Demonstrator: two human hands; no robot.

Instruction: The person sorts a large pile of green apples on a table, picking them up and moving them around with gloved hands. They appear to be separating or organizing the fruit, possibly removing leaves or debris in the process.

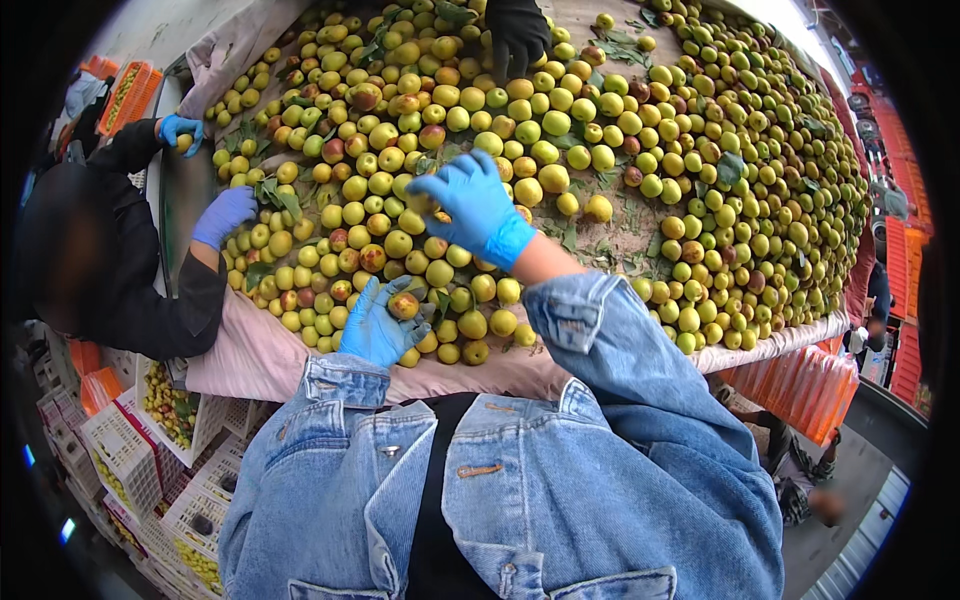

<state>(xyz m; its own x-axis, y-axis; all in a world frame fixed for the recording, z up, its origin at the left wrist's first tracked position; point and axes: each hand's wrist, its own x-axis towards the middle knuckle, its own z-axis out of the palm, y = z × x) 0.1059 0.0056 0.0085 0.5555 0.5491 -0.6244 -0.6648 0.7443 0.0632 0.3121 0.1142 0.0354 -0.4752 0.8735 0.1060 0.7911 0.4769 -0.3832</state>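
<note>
Palm up near the front edge of the table, my left hand in a blue glove holds a jujube with a reddish-brown blotch. The fingertips of that glove look soiled. My right hand, also gloved in blue, is over the heap with its fingers curled around a fruit, mostly hidden by the hand. Below both hands spreads a layer of yellow-green jujubes, some with red-brown patches. Loose green leaves lie among them.
A pinkish cloth covers the table edge. At left a co-worker's purple-gloved hand and blue-gloved hand reach in; a black-gloved hand works opposite. White plastic crates stand lower left, orange crates lower right.
</note>
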